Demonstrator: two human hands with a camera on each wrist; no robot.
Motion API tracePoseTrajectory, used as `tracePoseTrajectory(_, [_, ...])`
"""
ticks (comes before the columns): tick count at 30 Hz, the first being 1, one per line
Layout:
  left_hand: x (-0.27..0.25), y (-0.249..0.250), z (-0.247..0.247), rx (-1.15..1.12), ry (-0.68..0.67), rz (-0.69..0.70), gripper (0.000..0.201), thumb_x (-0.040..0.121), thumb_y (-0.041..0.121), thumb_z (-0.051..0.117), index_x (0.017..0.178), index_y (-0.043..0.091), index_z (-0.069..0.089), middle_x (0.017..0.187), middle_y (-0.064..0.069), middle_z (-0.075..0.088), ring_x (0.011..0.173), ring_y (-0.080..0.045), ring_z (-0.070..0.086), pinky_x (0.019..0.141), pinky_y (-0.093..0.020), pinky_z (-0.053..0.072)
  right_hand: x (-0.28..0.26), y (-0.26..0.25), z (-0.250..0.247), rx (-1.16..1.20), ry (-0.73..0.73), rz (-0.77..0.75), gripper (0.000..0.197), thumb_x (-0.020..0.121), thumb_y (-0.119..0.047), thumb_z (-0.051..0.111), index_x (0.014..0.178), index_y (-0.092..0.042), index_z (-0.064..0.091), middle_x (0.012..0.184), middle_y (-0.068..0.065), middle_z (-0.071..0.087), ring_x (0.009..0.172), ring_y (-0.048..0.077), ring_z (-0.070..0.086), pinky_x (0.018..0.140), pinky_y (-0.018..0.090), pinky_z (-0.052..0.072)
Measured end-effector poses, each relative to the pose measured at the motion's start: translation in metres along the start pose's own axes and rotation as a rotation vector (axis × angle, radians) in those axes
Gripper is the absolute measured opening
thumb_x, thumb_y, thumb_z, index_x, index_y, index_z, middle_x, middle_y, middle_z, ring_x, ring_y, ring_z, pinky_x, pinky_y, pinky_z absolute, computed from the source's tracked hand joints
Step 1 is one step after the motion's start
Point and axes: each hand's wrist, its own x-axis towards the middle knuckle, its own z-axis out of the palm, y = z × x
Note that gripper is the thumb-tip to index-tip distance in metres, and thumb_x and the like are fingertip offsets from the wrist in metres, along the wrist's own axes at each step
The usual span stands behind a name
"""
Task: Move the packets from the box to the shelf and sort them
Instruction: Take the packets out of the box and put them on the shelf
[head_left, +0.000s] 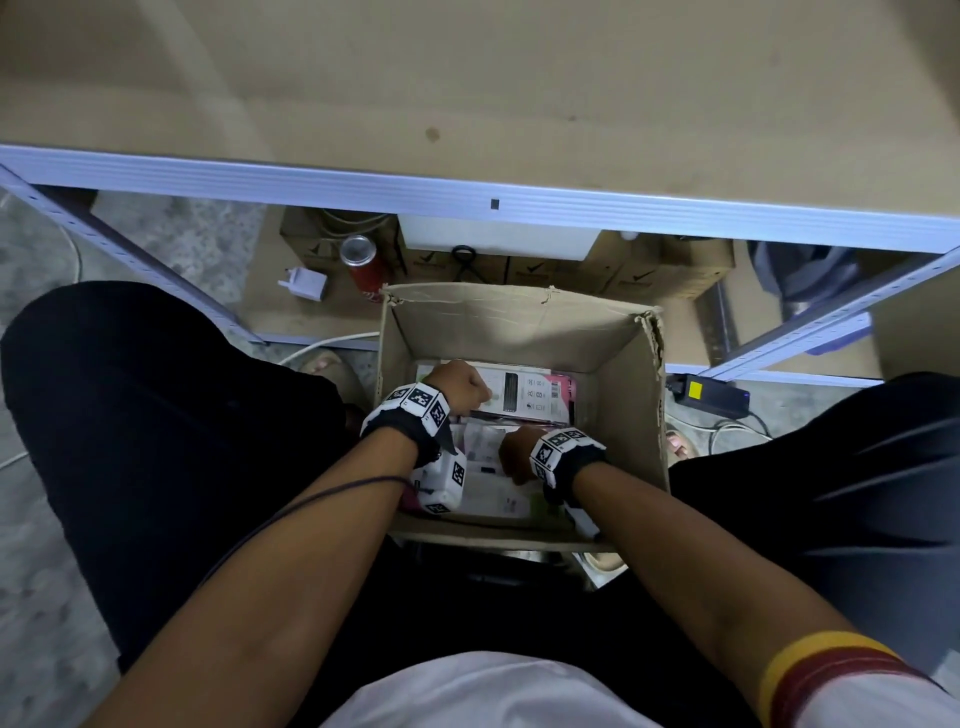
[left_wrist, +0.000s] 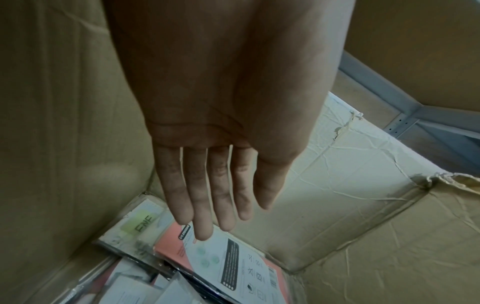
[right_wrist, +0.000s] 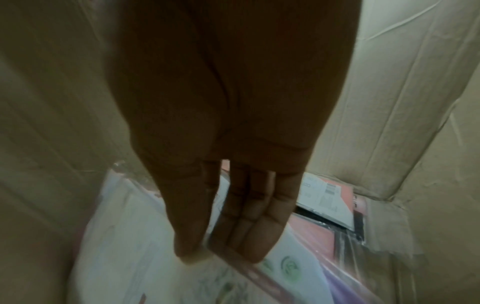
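Observation:
An open cardboard box (head_left: 519, 322) stands on the floor between my legs, holding several flat plastic-wrapped packets. My left hand (head_left: 460, 387) reaches into its far left corner. Its fingers (left_wrist: 221, 205) are straight and hover just over a pink and white packet (left_wrist: 233, 257), holding nothing. My right hand (head_left: 517, 457) is nearer me in the box. Its thumb and fingertips (right_wrist: 246, 251) pinch the edge of a white packet with green logos (right_wrist: 291, 267). The shelf (head_left: 467, 200) runs across above the box, and its brown board (head_left: 467, 78) is bare.
Under the shelf lie a red can (head_left: 361, 260), a white plug adapter (head_left: 304, 283) and brown cartons (head_left: 675, 270). A black power brick with a yellow label (head_left: 711, 395) and cables are on the floor to the right. My knees flank the box.

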Motion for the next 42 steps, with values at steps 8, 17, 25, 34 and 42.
tracePoseTrajectory(8, [-0.009, 0.004, -0.005, 0.047, 0.043, 0.007, 0.025, 0.094, 0.023, 0.063, 0.099, 0.003, 0.076, 0.084, -0.009, 0.072, 0.074, -0.019, 0.067, 0.079, -0.028, 0.056, -0.025, 0.011, -0.037, -0.005, 0.12, 0.046, 0.021, 0.092, -0.002, 0.052, 0.103, 0.005, 0.067, 0.11, 0.023, 0.068, 0.099, 0.035, 0.068, 0.08, 0.037, 0.057])
tracePoseTrajectory(17, [-0.017, -0.003, 0.008, 0.233, -0.056, -0.142, 0.034, 0.098, 0.017, 0.052, 0.115, -0.008, 0.067, 0.113, -0.022, 0.072, 0.099, -0.033, 0.071, 0.087, -0.038, 0.056, -0.078, 0.043, -0.105, 0.05, 0.357, 0.155, 0.019, 0.087, -0.005, 0.055, 0.068, -0.007, 0.055, 0.086, 0.012, 0.066, 0.078, 0.032, 0.064, 0.069, 0.035, 0.056])
tracePoseTrajectory(25, [-0.005, -0.003, 0.047, 0.574, -0.291, 0.006, 0.037, 0.095, 0.021, 0.062, 0.125, 0.0, 0.067, 0.13, -0.017, 0.065, 0.109, -0.027, 0.063, 0.101, -0.04, 0.051, -0.112, 0.054, -0.128, 0.176, 0.533, -0.001, 0.011, 0.09, -0.009, 0.051, 0.09, -0.016, 0.06, 0.088, -0.001, 0.063, 0.084, 0.022, 0.06, 0.074, 0.034, 0.053])
tracePoseTrajectory(34, [0.017, -0.022, 0.064, 0.788, -0.346, -0.006, 0.049, 0.09, 0.022, 0.07, 0.136, 0.01, 0.058, 0.148, -0.013, 0.049, 0.132, -0.033, 0.051, 0.108, -0.045, 0.045, -0.12, 0.055, -0.125, 0.29, 0.639, -0.086, 0.01, 0.092, -0.008, 0.052, 0.086, -0.014, 0.058, 0.09, 0.001, 0.063, 0.083, 0.022, 0.057, 0.073, 0.037, 0.052])
tracePoseTrajectory(42, [0.023, -0.023, 0.077, 0.853, -0.277, -0.014, 0.046, 0.098, 0.018, 0.055, 0.138, -0.003, 0.051, 0.143, -0.018, 0.054, 0.129, -0.033, 0.055, 0.101, -0.041, 0.048, -0.12, 0.062, -0.119, 0.352, 0.663, -0.09, 0.008, 0.095, -0.012, 0.055, 0.089, -0.017, 0.058, 0.09, -0.002, 0.06, 0.081, 0.018, 0.056, 0.07, 0.03, 0.044])
